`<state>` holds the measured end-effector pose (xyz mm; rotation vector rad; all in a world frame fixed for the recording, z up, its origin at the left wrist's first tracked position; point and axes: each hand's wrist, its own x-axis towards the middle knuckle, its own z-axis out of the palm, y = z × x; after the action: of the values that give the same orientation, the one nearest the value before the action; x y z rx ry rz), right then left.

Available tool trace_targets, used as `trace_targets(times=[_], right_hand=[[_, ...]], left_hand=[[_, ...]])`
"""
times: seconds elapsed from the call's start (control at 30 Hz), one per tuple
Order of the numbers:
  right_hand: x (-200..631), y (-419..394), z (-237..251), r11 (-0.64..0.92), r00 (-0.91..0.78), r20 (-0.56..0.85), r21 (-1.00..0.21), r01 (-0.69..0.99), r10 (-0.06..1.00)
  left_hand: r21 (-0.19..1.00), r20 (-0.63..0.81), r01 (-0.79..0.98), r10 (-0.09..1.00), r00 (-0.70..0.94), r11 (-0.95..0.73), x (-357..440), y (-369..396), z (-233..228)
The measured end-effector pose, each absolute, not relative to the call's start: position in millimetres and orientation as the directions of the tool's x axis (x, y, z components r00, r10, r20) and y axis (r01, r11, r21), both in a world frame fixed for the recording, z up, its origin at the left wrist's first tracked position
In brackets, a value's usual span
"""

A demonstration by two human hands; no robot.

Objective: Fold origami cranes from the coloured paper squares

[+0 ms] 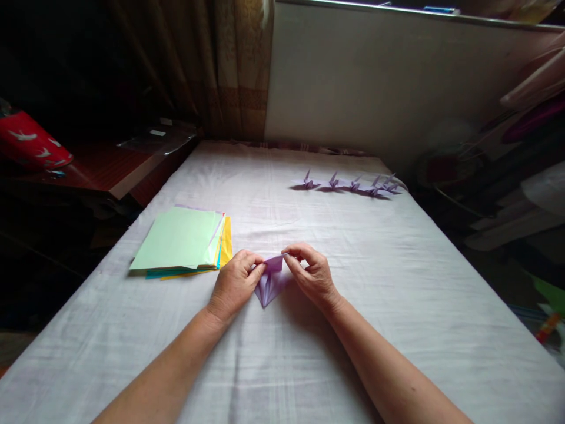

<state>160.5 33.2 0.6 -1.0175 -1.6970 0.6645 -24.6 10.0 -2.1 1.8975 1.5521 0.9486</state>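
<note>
Grip: both my hands pinch one purple paper piece at centre frame, just below the middle; my left hand closes thumb and fingers on its left upper edge, my right hand nips the top corner between thumb and forefinger.
Paper: folded into a narrow kite shape, point toward me, lying on the white cloth of the bench, with its upper flap lifted between my fingers.
Doing the fold well: I judge it best to keep the lower point pressed flat on the cloth, bring the raised flap's edges to meet the centre line evenly, and run a fingertip along the crease only once both sides match; a skewed edge here would likely show in the finished shape.
Care: thin paper, so a light pinch near the corner should steer it without tearing.
Count, hands: two, both mine, no one else's in view.
Count, piece in work: one.
Count, finished cranes: a row of purple cranes at upper right of centre, about five; the rightmost ones overlap, so I cannot be sure.
Count, paper stacks: one stack of coloured sheets left of my left hand, green on top, with yellow, blue and pink edges showing; the sheets are too many to count.
</note>
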Motion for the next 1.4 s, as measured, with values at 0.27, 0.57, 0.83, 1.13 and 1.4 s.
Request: trace_targets(times=[0.27,0.57,0.83,1.13,1.4], right_hand=[[161.3,34.7,-0.4,0.481,-0.170,0.450,-0.822,0.305,0.877],[155.3,47.7,-7.6,0.441,-0.113,0.429,-0.832,0.337,0.896],[145.0,74.4,-19.5,0.282,-0.181,0.219,-0.808,0.518,0.959],[138.6,82.0,-5.5,0.254,-0.199,0.158,-0.642,0.723,0.967],[135.6,82.2,-7.0,0.298,-0.234,0.195,-0.440,0.847,0.953]], left_hand=[[0.753,0.193,0.622,0.976,0.102,-0.214,-24.4,10.4,-1.9],[0.770,0.123,0.628,0.992,0.023,-0.111,-26.2,8.7,-3.2],[0.368,0.386,0.793,0.856,0.344,-0.485,-25.9,-23.5,-2.2],[0.127,0.223,0.827,0.828,0.514,-0.547,-15.9,-50.0,-29.2],[0.037,0.183,0.843,0.833,0.521,-0.536,-15.8,-51.7,-36.6]])
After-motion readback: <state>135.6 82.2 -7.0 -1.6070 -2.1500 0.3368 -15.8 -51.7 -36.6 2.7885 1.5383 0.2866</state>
